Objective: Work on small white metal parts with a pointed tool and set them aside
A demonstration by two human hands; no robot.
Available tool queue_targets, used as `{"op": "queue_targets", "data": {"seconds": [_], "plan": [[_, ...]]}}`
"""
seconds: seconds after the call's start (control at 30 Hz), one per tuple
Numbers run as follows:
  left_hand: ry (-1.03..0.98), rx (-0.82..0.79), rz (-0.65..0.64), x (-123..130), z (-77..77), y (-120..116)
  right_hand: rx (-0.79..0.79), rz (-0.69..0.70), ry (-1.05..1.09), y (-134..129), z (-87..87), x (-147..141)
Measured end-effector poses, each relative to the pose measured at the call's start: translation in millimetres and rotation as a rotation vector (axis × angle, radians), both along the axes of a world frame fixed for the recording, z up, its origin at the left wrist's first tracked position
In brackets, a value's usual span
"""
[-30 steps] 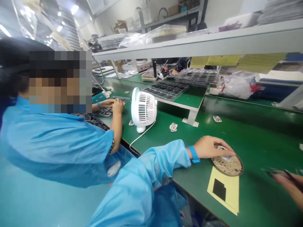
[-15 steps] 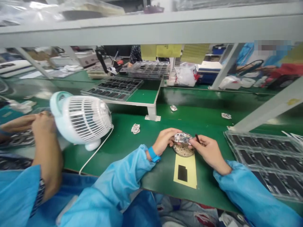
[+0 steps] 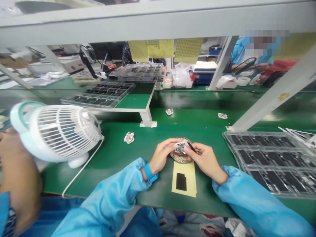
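Right hand point(image 3: 206, 160), clasping a dark tool point(image 3: 191, 146), has joined left hand point(image 3: 160, 156) pinching a white part point(image 3: 180, 147).

The green worktop point(image 3: 113, 164) is smooth with a soft gloss. The held part point(image 3: 180, 147) looks like white plastic with metallic patches; the round dish point(image 3: 182, 159) looks rough and grainy. Yellow paper point(image 3: 191, 182) is matt, the fan point(image 3: 61, 128) glossy plastic, the tray point(image 3: 269, 154) clear shiny plastic, the sleeves point(image 3: 113, 191) creased cloth.
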State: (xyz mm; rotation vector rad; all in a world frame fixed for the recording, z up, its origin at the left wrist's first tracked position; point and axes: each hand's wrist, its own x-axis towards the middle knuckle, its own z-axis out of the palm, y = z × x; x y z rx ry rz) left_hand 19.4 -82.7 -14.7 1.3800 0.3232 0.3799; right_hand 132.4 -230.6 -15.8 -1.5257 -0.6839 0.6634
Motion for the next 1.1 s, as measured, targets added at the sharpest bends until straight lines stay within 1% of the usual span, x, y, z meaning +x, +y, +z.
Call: {"op": "queue_targets", "data": {"seconds": [0.17,0.3,0.43,0.53,0.7,0.77,0.97,1.1], "plan": [[-0.028,-0.037,-0.029,-3.5,2.1,-4.3,-0.015,0.007,0.032,-0.6,2.7,0.4],[-0.089,-0.087,-0.057,-5.0,2.4,-7.2,-0.017,0.010,0.052,-0.5,3.4,0.7],[-0.129,-0.059,-0.083,-5.5,-1.7,-7.4,-0.017,0.020,0.046,-0.6,3.2,1.8],[-0.124,0.024,-0.087,-5.9,-5.5,-7.2,-0.023,0.017,0.043,-0.8,3.2,2.4],[-0.020,0.329,-0.010,-5.7,-10.7,-8.4,-0.026,-0.006,0.054,-0.2,1.0,2.1],[-0.001,0.408,0.027,-5.5,-12.1,-8.8,-0.021,-0.011,0.060,0.4,-0.9,1.9],[-0.020,0.551,0.110,-6.9,-10.9,-9.1,-0.002,0.006,0.106,1.3,-3.3,1.7],[-0.036,0.553,0.108,-7.0,-10.9,-8.7,-0.013,0.007,0.092,0.8,-4.0,2.2]]}}
